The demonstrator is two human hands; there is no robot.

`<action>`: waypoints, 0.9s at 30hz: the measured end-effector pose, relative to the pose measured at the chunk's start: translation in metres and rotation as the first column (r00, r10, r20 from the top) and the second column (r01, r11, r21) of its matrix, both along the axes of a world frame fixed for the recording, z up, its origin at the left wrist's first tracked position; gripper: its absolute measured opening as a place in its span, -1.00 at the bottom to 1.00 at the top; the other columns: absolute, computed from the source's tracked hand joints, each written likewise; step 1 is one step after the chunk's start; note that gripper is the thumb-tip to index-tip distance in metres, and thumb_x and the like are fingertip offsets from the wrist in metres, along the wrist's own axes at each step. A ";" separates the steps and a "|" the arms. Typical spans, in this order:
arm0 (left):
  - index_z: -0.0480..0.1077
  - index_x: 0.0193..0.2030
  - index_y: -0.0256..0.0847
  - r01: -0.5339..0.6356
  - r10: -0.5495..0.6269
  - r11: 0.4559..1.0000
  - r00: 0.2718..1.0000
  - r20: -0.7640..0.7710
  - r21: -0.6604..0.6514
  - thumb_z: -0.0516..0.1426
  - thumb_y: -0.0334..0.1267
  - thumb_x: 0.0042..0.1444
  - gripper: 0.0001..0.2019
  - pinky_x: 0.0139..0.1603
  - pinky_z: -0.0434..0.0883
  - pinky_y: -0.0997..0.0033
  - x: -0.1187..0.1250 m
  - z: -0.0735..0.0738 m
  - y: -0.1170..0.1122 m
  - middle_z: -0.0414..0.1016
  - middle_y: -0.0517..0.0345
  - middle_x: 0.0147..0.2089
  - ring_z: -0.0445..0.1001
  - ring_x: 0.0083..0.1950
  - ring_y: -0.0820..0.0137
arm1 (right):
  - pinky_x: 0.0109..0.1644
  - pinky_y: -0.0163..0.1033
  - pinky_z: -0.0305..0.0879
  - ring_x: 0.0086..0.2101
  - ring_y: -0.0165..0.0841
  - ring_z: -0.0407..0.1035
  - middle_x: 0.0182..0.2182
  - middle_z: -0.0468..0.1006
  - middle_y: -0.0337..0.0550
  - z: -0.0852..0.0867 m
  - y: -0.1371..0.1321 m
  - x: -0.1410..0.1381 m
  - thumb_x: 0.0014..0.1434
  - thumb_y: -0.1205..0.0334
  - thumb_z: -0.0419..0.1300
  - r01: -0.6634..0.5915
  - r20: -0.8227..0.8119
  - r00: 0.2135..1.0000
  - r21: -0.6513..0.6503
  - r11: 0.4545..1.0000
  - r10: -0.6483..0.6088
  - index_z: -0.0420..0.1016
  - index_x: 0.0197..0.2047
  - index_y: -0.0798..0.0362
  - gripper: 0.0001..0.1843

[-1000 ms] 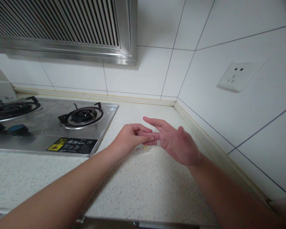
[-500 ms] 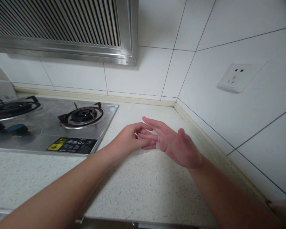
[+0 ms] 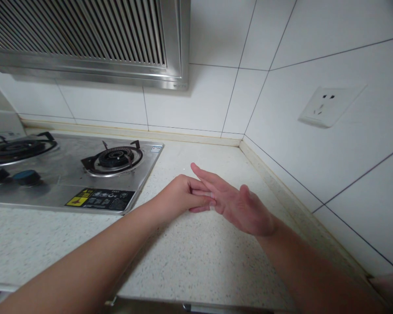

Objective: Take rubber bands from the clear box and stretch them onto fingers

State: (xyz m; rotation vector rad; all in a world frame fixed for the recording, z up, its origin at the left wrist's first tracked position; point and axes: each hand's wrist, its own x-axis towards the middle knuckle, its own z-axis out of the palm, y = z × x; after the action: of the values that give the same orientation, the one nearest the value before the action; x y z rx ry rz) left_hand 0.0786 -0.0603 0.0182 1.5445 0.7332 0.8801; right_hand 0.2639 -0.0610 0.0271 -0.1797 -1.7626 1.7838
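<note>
Above the speckled worktop [image 3: 196, 270], my left hand [image 3: 180, 196] is closed in a pinch around the ring and little fingers of my right hand. My right hand [image 3: 237, 203] has its palm turned toward me and its fingers stretched out, the index finger and thumb standing apart. A thin pale band [image 3: 212, 194] circles one of its fingers, and another pale strip [image 3: 212, 207] shows on the lowest finger. Whether these are rings or pieces of tape I cannot tell. My left thumb tip lies close beside the bands, and the other left fingertips are hidden.
On the left a steel gas hob [image 3: 65, 174] is set into the worktop, with a burner [image 3: 116, 157] and a knob [image 3: 26, 177]. A range hood [image 3: 177, 52] hangs above it. White tiled walls meet at the back corner, with a socket [image 3: 330, 107] on the right.
My left fingers have closed further along the right hand's fingers, with the thumb now by the bands. Both hands have shifted slightly down, the right one a little leftward.
</note>
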 end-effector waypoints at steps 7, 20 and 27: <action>0.49 -0.17 -0.31 -0.030 0.030 1.000 0.998 0.063 0.003 0.37 -0.32 -0.01 -0.74 -0.36 0.32 0.49 0.002 -0.002 0.003 0.52 0.14 -0.33 0.44 -0.38 0.46 | 0.38 0.16 -0.01 0.28 -0.05 0.19 0.40 0.14 0.00 0.002 0.002 0.000 0.26 -0.48 -0.10 0.006 -0.031 0.999 -0.033 0.999 -0.007 0.06 0.47 -0.14 -0.11; 0.49 -0.13 -0.30 -0.071 0.071 0.997 0.991 0.113 -0.011 0.37 -0.22 0.06 -0.71 -0.17 0.44 0.38 0.006 -0.003 0.005 0.56 0.07 -0.23 0.52 -0.23 0.36 | 0.36 0.17 0.07 0.36 -0.07 0.05 0.45 0.02 -0.03 -0.007 0.010 0.002 0.34 -0.39 -0.12 0.096 0.010 0.995 0.054 0.994 -0.097 0.12 0.44 -0.13 -0.22; 0.54 -0.26 -0.23 -0.223 0.365 0.894 0.865 -0.344 0.389 0.14 -0.09 0.26 -0.74 -0.27 0.30 0.39 -0.019 0.005 0.013 0.51 0.12 -0.31 0.43 -0.27 0.32 | -0.01 0.05 0.43 -0.01 -0.16 0.45 0.35 0.23 -0.05 -0.001 0.028 0.015 0.44 -0.17 -0.14 0.463 -0.078 0.885 0.238 0.854 -0.458 0.41 0.22 -0.11 -0.47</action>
State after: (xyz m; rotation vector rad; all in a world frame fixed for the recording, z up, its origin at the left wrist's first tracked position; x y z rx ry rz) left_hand 0.0592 -0.0476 0.0234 1.9922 1.2018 0.9541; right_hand 0.2791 -0.0332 0.0265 -0.4398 -1.7322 1.2052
